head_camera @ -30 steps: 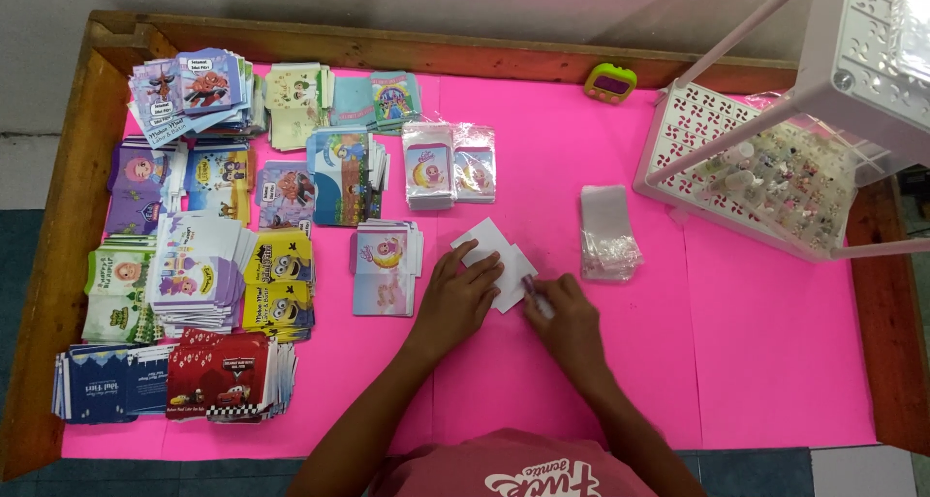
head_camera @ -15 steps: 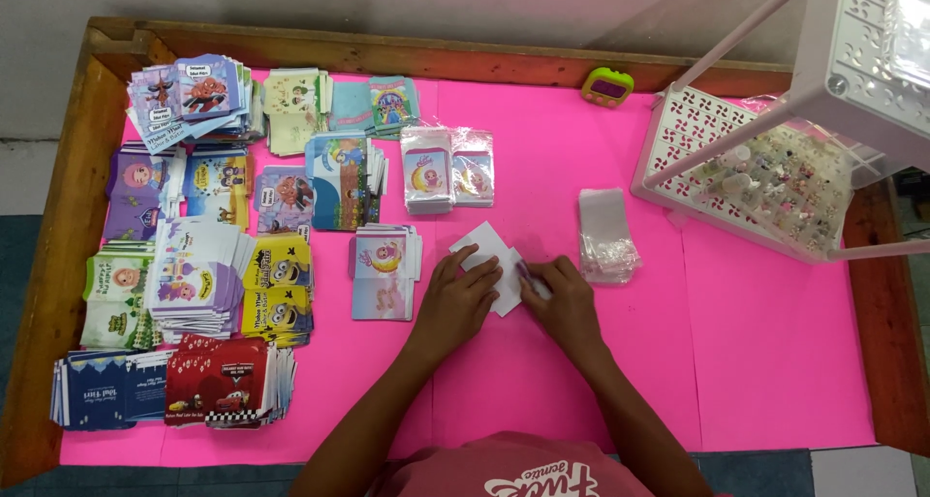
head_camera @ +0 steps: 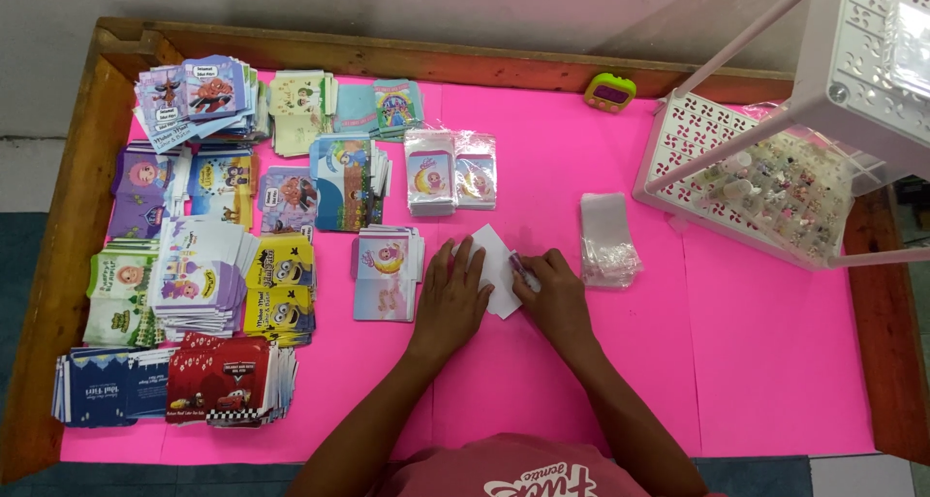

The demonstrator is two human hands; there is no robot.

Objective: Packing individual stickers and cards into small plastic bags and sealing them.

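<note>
A small white card [head_camera: 496, 255] lies tilted on the pink table cover [head_camera: 562, 148] in front of me. My left hand [head_camera: 453, 298] presses flat on the card's left part, fingers spread. My right hand [head_camera: 554, 292] is closed around a small pen-like item [head_camera: 521, 267], its tip resting on the card's right edge. A stack of clear plastic sleeves [head_camera: 608, 239] lies just right of my right hand. A pile of picture cards [head_camera: 386, 271] sits just left of my left hand.
Several stacks of colourful cartoon cards [head_camera: 228, 255] fill the left half of the table. Two sleeved packs [head_camera: 449, 170] lie behind the white card. A white lattice rack [head_camera: 775, 177] with small trinkets stands at the right. A small yellow-green gadget [head_camera: 609, 92] sits by the wooden back rim [head_camera: 387, 56].
My right hand has shifted slightly up and left along the card's right edge. My left hand stays pressed on the card.
</note>
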